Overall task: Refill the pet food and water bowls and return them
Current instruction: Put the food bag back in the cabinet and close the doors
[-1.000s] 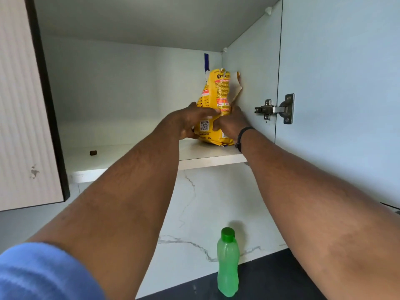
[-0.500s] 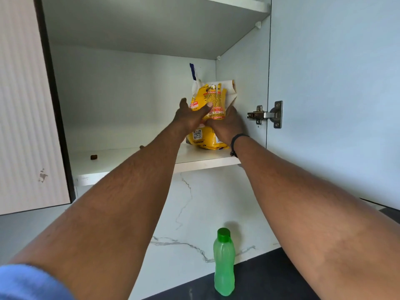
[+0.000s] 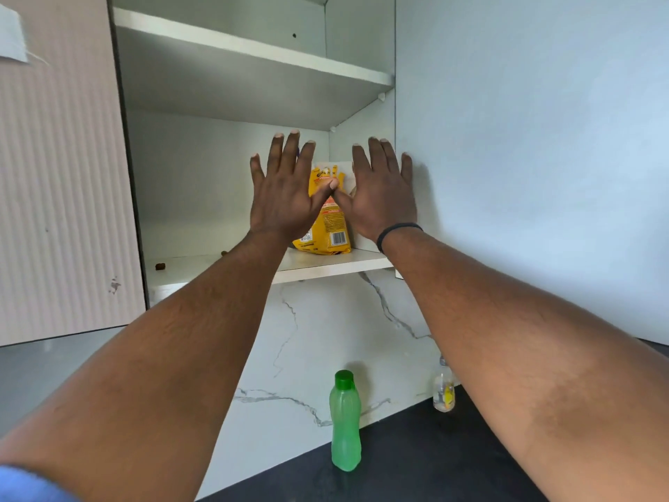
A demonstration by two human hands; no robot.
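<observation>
Nearest me, at about 6 o'clock on the dark worktop [image 3: 427, 461], the green water bottle [image 3: 345, 422] stands upright with its cap on, and a small clear bottle [image 3: 444, 393] stands at roughly 4 o'clock, near the marble backsplash [image 3: 325, 338]. Above that, both my arms reach up into the open wall cupboard. My left hand [image 3: 282, 197] and right hand [image 3: 382, 197] are spread flat with fingers splayed, holding nothing; the thumbs nearly meet in front of the yellow pet food bag [image 3: 331, 226]. I cannot tell whether either thumb touches the bag. The bag stands upright on the lower shelf [image 3: 325, 264], tucked toward the cupboard's right wall at about 1 o'clock, its folded top partly hidden behind my hands. A couple of loose brown kibbles [image 3: 160, 266] lie on the shelf at 10 o'clock. I judge the step to be stowing the bag, so doing it well means checking that it stands without leaning, drawing both hands straight back without brushing its top, then swinging the open door [image 3: 525, 157] at 2 o'clock shut.
</observation>
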